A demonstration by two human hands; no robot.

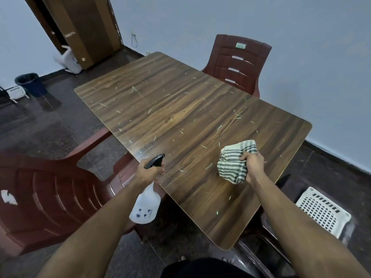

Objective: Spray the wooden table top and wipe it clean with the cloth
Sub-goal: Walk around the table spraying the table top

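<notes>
- The worktop [180,117] is littered all over with pale scraps and looks dry, so the job seems barely begun.
- At the worktop's near left edge, the left hand [149,173] grips a spray bottle [145,205], nozzle aimed across the wood.
- Over its near right part, the right hand [254,166] clutches the bunched striped cloth [232,161]; all wiping is left.
</notes>
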